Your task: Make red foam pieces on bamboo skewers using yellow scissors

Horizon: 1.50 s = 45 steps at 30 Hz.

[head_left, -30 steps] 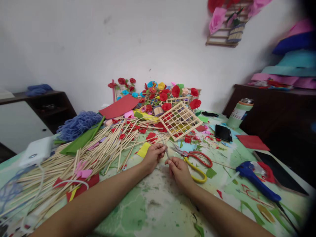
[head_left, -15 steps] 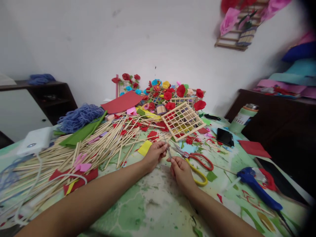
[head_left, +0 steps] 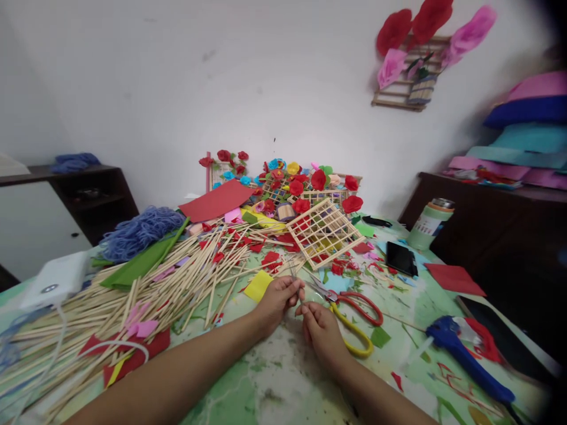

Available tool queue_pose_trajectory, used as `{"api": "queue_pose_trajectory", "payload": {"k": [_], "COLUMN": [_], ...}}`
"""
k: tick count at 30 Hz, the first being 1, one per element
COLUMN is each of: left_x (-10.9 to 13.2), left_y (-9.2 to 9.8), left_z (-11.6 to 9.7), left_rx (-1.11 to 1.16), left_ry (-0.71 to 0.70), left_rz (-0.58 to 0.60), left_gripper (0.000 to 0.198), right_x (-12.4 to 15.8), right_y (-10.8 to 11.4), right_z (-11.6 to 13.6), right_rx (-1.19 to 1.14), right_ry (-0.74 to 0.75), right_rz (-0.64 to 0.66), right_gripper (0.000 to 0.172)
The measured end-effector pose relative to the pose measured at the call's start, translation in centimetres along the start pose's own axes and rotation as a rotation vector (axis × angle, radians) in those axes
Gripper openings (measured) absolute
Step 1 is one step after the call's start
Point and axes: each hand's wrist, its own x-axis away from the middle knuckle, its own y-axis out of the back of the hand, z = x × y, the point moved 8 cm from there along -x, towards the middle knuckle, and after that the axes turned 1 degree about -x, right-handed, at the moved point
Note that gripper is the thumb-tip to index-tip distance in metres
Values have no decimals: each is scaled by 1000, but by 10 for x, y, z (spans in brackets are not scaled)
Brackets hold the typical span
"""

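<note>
My left hand (head_left: pixel 278 300) and my right hand (head_left: pixel 321 330) meet over the table's middle, fingers pinched close together. Both pinch a thin short stick (head_left: pixel 296 277) that pokes up between them; it is too small to make out well. Scissors (head_left: pixel 349 310) with one red and one yellow handle lie just right of my right hand. A yellow paper scrap (head_left: pixel 258 285) lies just left of my left hand.
A big heap of bamboo sticks (head_left: pixel 146 295) covers the left. Behind are a stick lattice (head_left: pixel 325 234), paper flowers (head_left: pixel 301 177), red sheet (head_left: pixel 217 200) and blue yarn (head_left: pixel 139 231). A blue glue gun (head_left: pixel 465 354), black phone (head_left: pixel 401 258) and green bottle (head_left: pixel 427 223) lie right; a white box (head_left: pixel 55 280) left.
The head camera tilted, so the scene shifted down in view. Both hands stayed together, drawing slightly nearer to me, still pinching the thin stick.
</note>
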Motion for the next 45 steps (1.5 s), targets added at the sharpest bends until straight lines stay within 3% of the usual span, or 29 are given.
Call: {"api": "queue_pose_trajectory", "payload": {"k": [8, 16, 25, 30, 37, 45], "left_x": [-2, -2, 0, -1, -10, -7], "left_y": [16, 13, 2, 8, 34, 27], "left_z": [-17, -16, -12, -18, -24, -17], "left_rx": [80, 133, -176, -248, 17, 55], "left_ry": [-94, -65, -80, -101, -85, -20], "left_rz": [-145, -149, -40, -70, -237, -214], "left_gripper": [27, 23, 22, 24, 21, 20], "right_x": [-2, -3, -5, -5, -3, -2], "right_y": [6, 12, 16, 14, 12, 11], "right_z": [2, -2, 4, 1, -9, -7], "right_rx": [22, 63, 98, 80, -110, -289], "right_ry": [-12, -12, -8, -35, -96, -116], "right_rz": [-55, -124, -162, -134, -102, -72], "right_gripper": [22, 18, 15, 13, 29, 27]}}
